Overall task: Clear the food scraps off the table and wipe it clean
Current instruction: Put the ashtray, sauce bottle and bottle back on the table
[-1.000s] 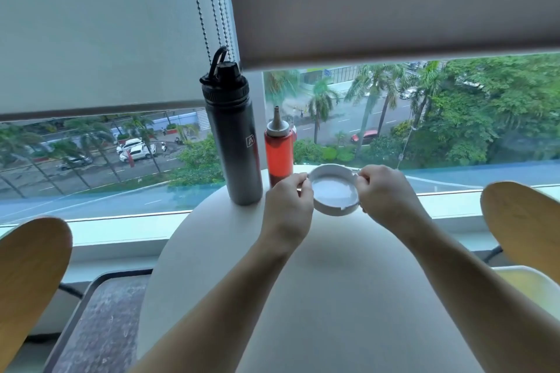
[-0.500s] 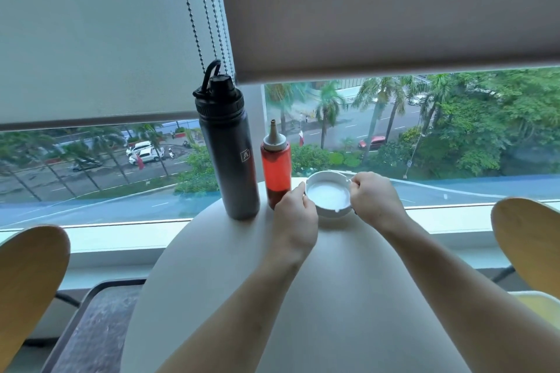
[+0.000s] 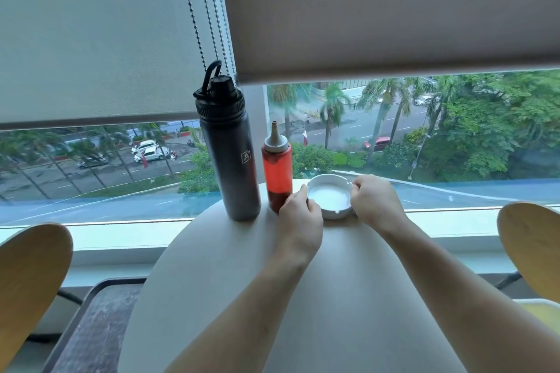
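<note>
A small white round dish (image 3: 329, 195) with notched rim sits on the far edge of the round white table (image 3: 303, 297), beside the window. My left hand (image 3: 300, 221) grips its left rim and my right hand (image 3: 375, 203) grips its right rim. The inside of the dish looks bare white. No food scraps or cloth show on the tabletop.
A tall black flask (image 3: 227, 148) and a red squeeze bottle (image 3: 277, 172) stand just left of the dish. Wooden chair backs rise at the left (image 3: 27, 285) and right (image 3: 533, 245). A dark tray-like surface (image 3: 91, 330) lies lower left; the window sill runs behind.
Both hands carried the white dish away from me and set it down at the table's far edge, next to the red bottle. The view tilted down slightly.
</note>
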`<state>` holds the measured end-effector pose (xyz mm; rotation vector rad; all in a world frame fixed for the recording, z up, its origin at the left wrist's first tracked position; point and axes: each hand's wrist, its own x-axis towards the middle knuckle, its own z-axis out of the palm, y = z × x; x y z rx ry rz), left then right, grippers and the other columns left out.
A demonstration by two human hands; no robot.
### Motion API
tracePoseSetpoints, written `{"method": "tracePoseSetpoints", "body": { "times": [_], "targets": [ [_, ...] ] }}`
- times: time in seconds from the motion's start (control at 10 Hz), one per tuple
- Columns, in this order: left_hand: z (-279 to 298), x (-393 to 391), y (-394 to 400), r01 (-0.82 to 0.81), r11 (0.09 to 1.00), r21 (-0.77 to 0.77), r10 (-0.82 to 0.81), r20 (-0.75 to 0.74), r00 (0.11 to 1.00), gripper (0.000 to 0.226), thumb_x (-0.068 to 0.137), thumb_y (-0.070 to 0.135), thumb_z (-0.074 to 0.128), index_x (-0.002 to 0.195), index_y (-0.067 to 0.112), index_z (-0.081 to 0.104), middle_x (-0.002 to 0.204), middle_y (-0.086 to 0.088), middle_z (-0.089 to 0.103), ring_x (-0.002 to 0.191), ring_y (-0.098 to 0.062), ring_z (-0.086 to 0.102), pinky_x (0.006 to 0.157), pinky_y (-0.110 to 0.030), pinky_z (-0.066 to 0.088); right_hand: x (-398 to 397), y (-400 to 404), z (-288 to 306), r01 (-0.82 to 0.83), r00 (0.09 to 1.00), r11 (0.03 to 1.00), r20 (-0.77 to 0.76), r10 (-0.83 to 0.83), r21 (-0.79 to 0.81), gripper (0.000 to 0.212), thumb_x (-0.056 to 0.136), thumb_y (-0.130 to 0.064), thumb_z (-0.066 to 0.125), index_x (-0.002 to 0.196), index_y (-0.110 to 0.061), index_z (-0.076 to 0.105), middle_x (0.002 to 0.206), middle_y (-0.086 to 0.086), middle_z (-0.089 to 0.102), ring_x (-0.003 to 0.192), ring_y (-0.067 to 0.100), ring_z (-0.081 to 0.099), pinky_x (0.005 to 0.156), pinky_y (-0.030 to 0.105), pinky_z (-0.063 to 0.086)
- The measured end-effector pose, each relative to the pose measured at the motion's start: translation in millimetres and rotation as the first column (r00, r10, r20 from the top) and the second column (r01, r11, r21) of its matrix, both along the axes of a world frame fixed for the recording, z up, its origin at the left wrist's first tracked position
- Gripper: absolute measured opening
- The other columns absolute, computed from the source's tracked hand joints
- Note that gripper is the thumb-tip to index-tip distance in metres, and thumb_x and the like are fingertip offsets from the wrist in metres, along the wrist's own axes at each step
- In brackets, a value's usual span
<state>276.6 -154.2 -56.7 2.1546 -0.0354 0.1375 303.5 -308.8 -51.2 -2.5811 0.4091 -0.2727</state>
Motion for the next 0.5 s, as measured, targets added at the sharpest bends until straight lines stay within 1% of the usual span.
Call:
{"method": "tracePoseSetpoints", "body": {
  "times": [0.1,0.2,0.3,0.4,0.5],
  "targets": [
    [-1,0,1,0.0,1.0,-0.003,0.0,0.002,1.0,0.045,0.103,0.017,0.044,0.147,0.011,0.051,0.144,-0.008,0.058,0.133,-0.021,0.052,0.103,-0.022,0.036,0,-1,-1,0.0,1.0,1.0,-0.001,0.0,0.004,0.025,0.096,-0.014,0.049,0.072,-0.008,0.055,0.076,0.01,0.057,0.078,0.03,0.049,0.066,0.031,0.035],
    [1,0,1,0.001,1.0,0.014,-0.002,0.021,1.0,0.044,0.103,0.015,0.044,0.146,0.011,0.052,0.142,-0.008,0.06,0.131,-0.021,0.053,0.101,-0.021,0.036,0,-3,-2,-0.002,1.0,1.0,-0.012,0.002,0.024,0.03,0.098,-0.022,0.049,0.07,-0.011,0.056,0.072,0.006,0.058,0.078,0.031,0.055,0.065,0.032,0.037],
    [3,-4,5,0.002,1.0,0.024,-0.003,0.041,0.999,0.038,0.102,0.016,0.047,0.138,0.013,0.06,0.132,-0.007,0.066,0.12,-0.019,0.06,0.087,-0.017,0.038,-3,-4,-1,-0.009,1.0,0.996,-0.027,0.011,0.083,0.034,0.1,-0.036,0.048,0.076,-0.014,0.06,0.071,0.003,0.064,0.074,0.027,0.062,0.064,0.033,0.042],
    [5,-8,14,0.004,1.0,0.017,-0.005,0.07,0.997,0.032,0.1,0.021,0.051,0.128,0.018,0.067,0.119,-0.005,0.073,0.106,-0.017,0.067,0.085,-0.024,0.048,-12,-6,3,-0.012,1.0,0.995,0.0,0.012,0.102,0.033,0.1,-0.045,0.048,0.1,-0.017,0.066,0.092,0.005,0.07,0.088,0.027,0.065,0.074,0.034,0.047],
    [10,-19,26,-0.011,0.999,0.05,0.006,0.102,0.995,0.031,0.101,0.023,0.054,0.128,0.017,0.068,0.116,-0.005,0.074,0.103,-0.016,0.068,0.084,-0.019,0.045,-30,-3,8,-0.028,0.995,0.999,0.1,0.025,0.032,0.039,0.1,-0.047,0.048,0.11,-0.015,0.067,0.106,0.008,0.07,0.102,0.031,0.062,0.08,0.036,0.045]
  ]
}}
